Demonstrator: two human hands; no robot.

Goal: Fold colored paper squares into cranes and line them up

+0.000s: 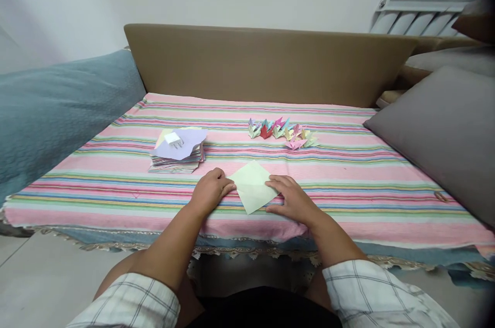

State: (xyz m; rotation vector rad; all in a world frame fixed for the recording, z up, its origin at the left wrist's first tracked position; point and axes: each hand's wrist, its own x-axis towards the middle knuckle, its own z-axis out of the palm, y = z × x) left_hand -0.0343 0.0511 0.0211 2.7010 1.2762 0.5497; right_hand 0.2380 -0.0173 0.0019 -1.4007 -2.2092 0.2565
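A pale green-yellow square of origami paper (pixel 254 186) lies flat on the striped cloth, turned with one corner toward me and a faint crease across it. At its left corner my left hand (pixel 212 190) has its fingers closed together, gripping the edge. My right hand (pixel 292 199) rests at the right corner, fingertips on the paper and thumb spread apart on the side nearer me. Beyond the sheet, several folded paper cranes (pixel 266 130) in mixed colours sit in a cluster. To the left is a stack of coloured paper sheets (pixel 178 163).
A white plug adapter (pixel 174 139) sits on top of the stack. Pink striped cloth (pixel 116 183) covers the sofa seat, with a brown backrest (pixel 263 65) behind. A blue-covered armrest (pixel 69 96) bounds the left; a grey cushion (pixel 441 127) bounds the right.
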